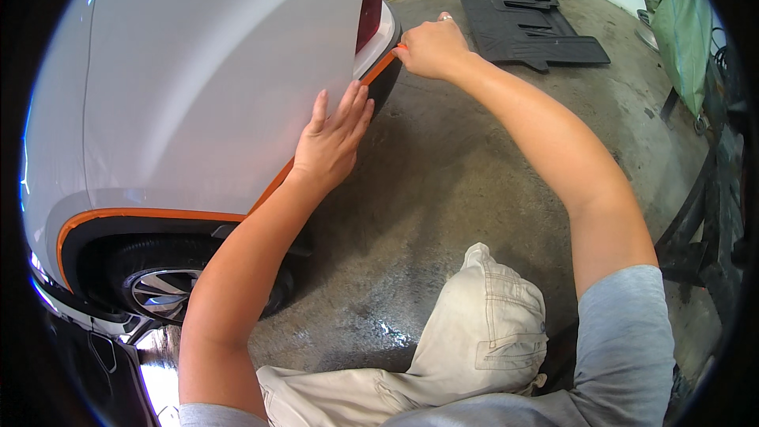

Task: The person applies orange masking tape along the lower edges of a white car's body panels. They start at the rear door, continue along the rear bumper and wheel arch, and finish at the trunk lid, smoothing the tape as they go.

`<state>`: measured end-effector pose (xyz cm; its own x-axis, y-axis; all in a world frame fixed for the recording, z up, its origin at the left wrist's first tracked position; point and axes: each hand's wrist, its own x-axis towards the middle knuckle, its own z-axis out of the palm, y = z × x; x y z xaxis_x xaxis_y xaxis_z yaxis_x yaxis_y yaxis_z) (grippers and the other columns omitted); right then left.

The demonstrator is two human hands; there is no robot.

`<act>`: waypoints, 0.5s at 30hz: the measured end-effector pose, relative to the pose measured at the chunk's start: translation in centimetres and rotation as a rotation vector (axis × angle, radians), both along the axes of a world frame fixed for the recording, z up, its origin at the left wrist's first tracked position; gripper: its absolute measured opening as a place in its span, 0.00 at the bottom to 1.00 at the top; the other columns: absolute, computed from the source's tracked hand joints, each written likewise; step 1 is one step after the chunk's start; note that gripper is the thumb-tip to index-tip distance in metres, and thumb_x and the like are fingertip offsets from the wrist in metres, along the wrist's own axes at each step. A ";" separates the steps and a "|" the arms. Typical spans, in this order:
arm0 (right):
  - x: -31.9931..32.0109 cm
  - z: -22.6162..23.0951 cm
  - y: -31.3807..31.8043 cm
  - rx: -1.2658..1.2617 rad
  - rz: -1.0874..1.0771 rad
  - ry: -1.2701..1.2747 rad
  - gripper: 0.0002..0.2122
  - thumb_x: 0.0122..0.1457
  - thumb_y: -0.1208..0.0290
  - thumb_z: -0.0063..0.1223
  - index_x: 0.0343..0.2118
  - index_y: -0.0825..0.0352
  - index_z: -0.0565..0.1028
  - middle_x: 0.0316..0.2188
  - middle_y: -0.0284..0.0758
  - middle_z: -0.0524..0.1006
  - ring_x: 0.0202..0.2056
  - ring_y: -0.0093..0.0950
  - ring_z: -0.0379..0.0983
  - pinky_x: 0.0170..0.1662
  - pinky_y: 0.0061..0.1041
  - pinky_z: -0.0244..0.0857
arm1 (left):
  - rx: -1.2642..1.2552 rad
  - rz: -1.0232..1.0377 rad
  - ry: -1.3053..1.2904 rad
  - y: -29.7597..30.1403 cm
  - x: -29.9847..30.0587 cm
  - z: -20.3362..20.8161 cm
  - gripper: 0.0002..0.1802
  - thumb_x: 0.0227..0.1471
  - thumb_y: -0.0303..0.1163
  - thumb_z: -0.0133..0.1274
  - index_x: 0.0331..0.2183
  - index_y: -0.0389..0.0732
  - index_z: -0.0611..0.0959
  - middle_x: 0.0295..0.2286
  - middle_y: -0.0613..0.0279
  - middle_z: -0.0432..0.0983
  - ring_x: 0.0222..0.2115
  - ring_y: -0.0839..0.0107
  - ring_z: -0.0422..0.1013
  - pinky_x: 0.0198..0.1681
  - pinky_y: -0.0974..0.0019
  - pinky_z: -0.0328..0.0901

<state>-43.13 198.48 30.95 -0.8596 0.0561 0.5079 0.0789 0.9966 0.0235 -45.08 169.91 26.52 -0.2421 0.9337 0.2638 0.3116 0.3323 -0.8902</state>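
A white car (198, 87) fills the left side, with orange tape (170, 213) running over the dark wheel-arch trim and along the lower body edge toward the rear corner. My left hand (336, 134) lies against the body edge beside the tape, fingers stretched out, part of the strip hidden under it. Farther along, past the red tail light (370, 8), my right hand (433, 46) is closed around the orange tape at the bumper corner. Only a small bit of tape shows at its fingers; whether a roll sits inside the grip is hidden.
Under the arch is the rear wheel (164, 291). Black floor mats (526, 20) lie on the concrete floor (443, 190) behind the car. A green cover (678, 32) hangs at the right, above dark metal framework (715, 221). My bent knee (494, 308) is below my arms.
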 end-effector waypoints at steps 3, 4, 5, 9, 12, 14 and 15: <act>-0.2 0.4 -0.6 -0.048 -0.025 -0.043 0.19 0.70 0.51 0.53 0.39 0.61 0.89 0.36 0.43 0.88 0.42 0.41 0.86 0.65 0.50 0.61 | -0.049 0.037 -0.044 2.2 0.0 1.1 0.54 0.52 0.56 0.64 0.74 0.51 0.64 0.74 0.65 0.55 0.77 0.63 0.42 0.77 0.34 0.29; -0.3 0.7 -0.9 -0.067 -0.039 -0.058 0.18 0.69 0.53 0.54 0.40 0.61 0.89 0.37 0.43 0.88 0.43 0.41 0.87 0.66 0.50 0.61 | -0.058 0.056 -0.060 3.1 -0.1 1.5 0.54 0.53 0.57 0.64 0.74 0.50 0.64 0.74 0.65 0.54 0.77 0.63 0.42 0.77 0.33 0.28; -0.3 0.9 -1.1 -0.086 -0.056 -0.073 0.17 0.68 0.54 0.55 0.40 0.61 0.89 0.38 0.43 0.89 0.44 0.41 0.87 0.66 0.50 0.61 | -0.069 0.072 -0.076 4.0 -0.2 1.7 0.54 0.53 0.58 0.64 0.74 0.50 0.63 0.74 0.64 0.54 0.77 0.63 0.42 0.77 0.33 0.27; -0.6 1.9 -1.9 -0.202 -0.093 -0.152 0.15 0.59 0.63 0.56 0.43 0.61 0.89 0.44 0.44 0.88 0.48 0.40 0.87 0.66 0.49 0.60 | -0.024 0.101 -0.127 6.7 -0.8 2.1 0.55 0.54 0.59 0.63 0.75 0.49 0.62 0.75 0.63 0.53 0.77 0.60 0.42 0.77 0.33 0.27; -0.6 2.2 -2.2 -0.208 -0.113 -0.176 0.15 0.60 0.63 0.55 0.44 0.61 0.89 0.45 0.44 0.88 0.49 0.41 0.86 0.67 0.50 0.60 | 0.011 0.078 -0.131 7.1 -1.7 1.9 0.55 0.54 0.59 0.63 0.75 0.48 0.61 0.75 0.62 0.53 0.77 0.59 0.42 0.77 0.33 0.27; -0.5 2.2 -2.2 -0.232 -0.105 -0.187 0.16 0.61 0.63 0.55 0.45 0.62 0.88 0.46 0.45 0.88 0.50 0.42 0.86 0.69 0.51 0.58 | 0.005 0.065 -0.104 6.8 -2.3 1.7 0.56 0.53 0.59 0.63 0.75 0.48 0.61 0.75 0.62 0.52 0.77 0.59 0.42 0.77 0.32 0.28; -0.5 2.1 -2.1 -0.242 -0.101 -0.191 0.16 0.61 0.63 0.55 0.46 0.62 0.88 0.47 0.45 0.88 0.50 0.42 0.86 0.69 0.52 0.57 | 0.032 0.022 -0.079 6.6 -2.5 1.6 0.56 0.53 0.58 0.63 0.75 0.48 0.62 0.75 0.62 0.52 0.77 0.59 0.42 0.77 0.32 0.29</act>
